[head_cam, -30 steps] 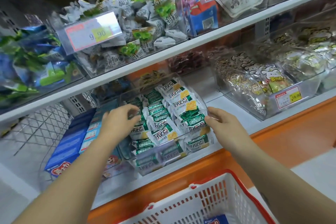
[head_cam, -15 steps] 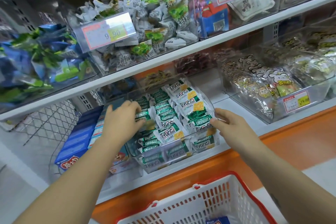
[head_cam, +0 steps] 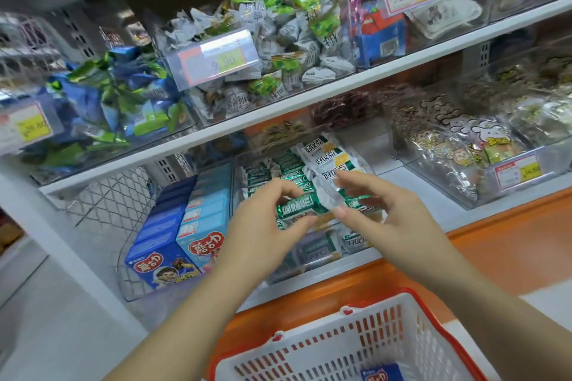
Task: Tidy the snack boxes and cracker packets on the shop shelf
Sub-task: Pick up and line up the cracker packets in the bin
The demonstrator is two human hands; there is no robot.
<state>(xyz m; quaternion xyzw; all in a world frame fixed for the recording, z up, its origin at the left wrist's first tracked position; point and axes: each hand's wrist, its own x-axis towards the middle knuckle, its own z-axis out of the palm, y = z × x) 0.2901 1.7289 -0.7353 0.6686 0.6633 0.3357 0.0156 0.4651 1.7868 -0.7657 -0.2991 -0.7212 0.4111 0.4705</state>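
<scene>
Presently: one green cracker packet (head_cam: 297,210), above the clear bin (head_cam: 305,260), pinched at either end by left hand (head_cam: 263,226) and right hand (head_cam: 383,216); blue snack boxes (head_cam: 173,235) just left of bin.

Head camera, close, looking forward-down at shelf (head_cam: 309,108).

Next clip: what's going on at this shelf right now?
A person at a shop shelf holds one green cracker packet between both hands. The left hand grips its left end and the right hand pinches its right end. The packet is just above the clear bin of similar packets on the lower shelf. Blue snack boxes stand in rows to the bin's left, and a red and white basket is below.
</scene>
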